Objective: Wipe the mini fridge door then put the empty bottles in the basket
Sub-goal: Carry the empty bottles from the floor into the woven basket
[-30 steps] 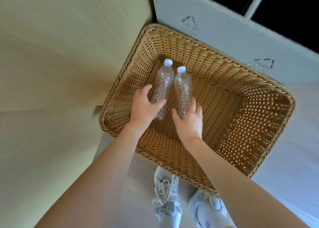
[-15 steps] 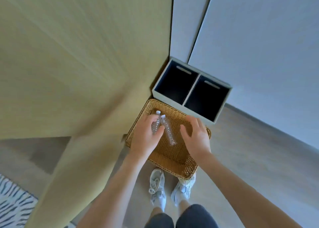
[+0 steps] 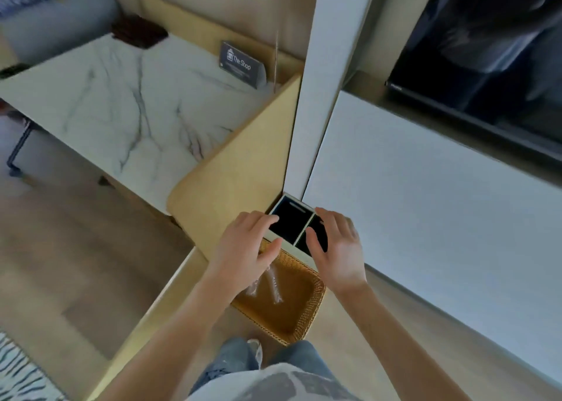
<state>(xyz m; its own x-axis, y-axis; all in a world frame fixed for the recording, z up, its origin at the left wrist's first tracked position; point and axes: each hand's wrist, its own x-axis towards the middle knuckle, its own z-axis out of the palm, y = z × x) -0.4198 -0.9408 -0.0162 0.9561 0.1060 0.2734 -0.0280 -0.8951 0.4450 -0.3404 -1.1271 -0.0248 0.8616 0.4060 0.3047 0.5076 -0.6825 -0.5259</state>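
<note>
A woven wicker basket [image 3: 307, 315] stands on the floor by my feet, against the desk's wooden side panel. Two clear empty plastic bottles [image 3: 273, 285] lie side by side inside it, the left one partly hidden by my left wrist. My left hand [image 3: 246, 248] hovers well above the basket with fingers spread and relaxed, holding nothing. My right hand [image 3: 337, 245] is raised beside it, fingers also spread and empty. A dark glossy appliance front [image 3: 474, 60], perhaps the mini fridge, sits in a niche at the upper right.
A two-compartment bin [image 3: 292, 227] with dark insides stands behind the basket. A marble-topped desk [image 3: 127, 102] with a small dark sign [image 3: 240, 63] fills the left. A white cabinet front [image 3: 425, 206] runs along the right. A striped rug [image 3: 18, 373] lies at the lower left.
Both hands have let go of the bottles and risen away from the basket. My view has pulled up and back, so the basket looks small and the desk top shows.
</note>
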